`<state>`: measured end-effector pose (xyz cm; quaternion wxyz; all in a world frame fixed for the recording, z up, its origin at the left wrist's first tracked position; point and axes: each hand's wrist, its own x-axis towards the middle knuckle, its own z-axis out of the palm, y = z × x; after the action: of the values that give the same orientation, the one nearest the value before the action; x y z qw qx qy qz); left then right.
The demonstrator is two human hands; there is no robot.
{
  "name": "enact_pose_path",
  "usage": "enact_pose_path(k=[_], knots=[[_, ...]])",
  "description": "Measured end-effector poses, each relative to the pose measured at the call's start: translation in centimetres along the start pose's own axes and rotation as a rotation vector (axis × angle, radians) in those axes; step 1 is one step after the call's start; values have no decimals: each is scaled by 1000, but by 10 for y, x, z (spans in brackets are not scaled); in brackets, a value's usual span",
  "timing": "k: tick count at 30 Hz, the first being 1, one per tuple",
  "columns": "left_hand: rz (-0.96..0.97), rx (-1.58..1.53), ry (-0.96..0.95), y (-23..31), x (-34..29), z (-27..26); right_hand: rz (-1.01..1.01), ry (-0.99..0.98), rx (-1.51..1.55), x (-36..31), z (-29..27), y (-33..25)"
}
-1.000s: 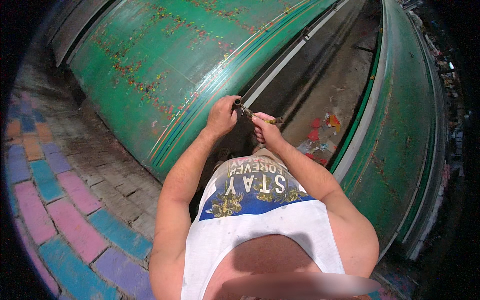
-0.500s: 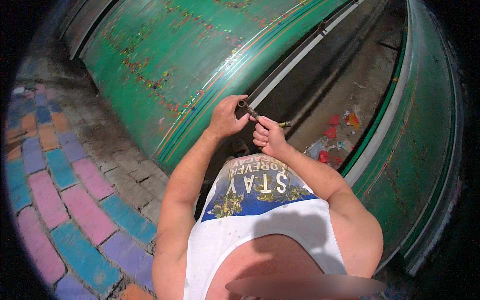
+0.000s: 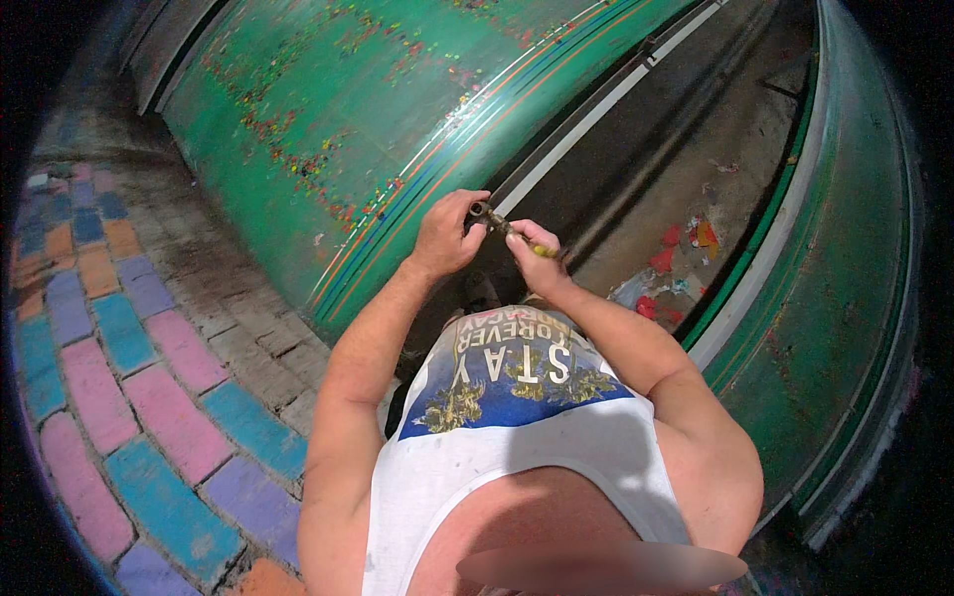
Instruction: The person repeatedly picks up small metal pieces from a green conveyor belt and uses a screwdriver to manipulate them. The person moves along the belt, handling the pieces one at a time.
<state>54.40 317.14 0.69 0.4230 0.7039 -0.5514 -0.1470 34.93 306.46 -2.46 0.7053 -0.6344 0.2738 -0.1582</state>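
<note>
1. Head view: a slim metal rod (image 3: 498, 221) spanned the gap between the two hands, in front of the wearer's waist, slanting from a dark, hollow round end at the upper left to a yellowish part at the lower right.
2. Right hand (image 3: 543, 262) had just changed its hold. Half a second earlier the rod's far end stuck out plainly beyond it; at this moment the yellowish part showed close against the fingers, and little stood clear past them.
3. That shift looked like a fresh grip or a slight turn of the rod, so the handling seemed to be midway, with the piece not yet let go.
4. Right fingers were pinching the rod, thumb on the near side and the others folded around it, just beyond its bare middle.
5. Left hand (image 3: 444, 238) had barely moved. Its forefinger arched over the round end and its thumb lay just below, so that end sat between them; how firmly they pressed, one could not tell.
6. Beneath and beyond the hands ran a dark gap, with a white strip (image 3: 596, 121) edging a speckled green surface (image 3: 338, 214) on the left.
7. Farther out, red scraps (image 3: 663, 260) lay on the brown floor (image 3: 636, 214), a second green panel (image 3: 795, 338) curved along the right, and painted bricks (image 3: 179, 417) covered the ground at the lower left.
</note>
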Motion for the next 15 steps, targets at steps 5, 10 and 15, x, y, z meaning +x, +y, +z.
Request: enact_pose_path(k=[5,10,15], knots=[[68,50,-14,-3,-1,-1,-785,-121,-1253,19,-39,-10],[40,-85,90,4,-9,-3,-835,-133,-1122,9,-44,-40],[-19,-127,304,-1,-12,-3,-790,59,-970,-17,-27,-37]])
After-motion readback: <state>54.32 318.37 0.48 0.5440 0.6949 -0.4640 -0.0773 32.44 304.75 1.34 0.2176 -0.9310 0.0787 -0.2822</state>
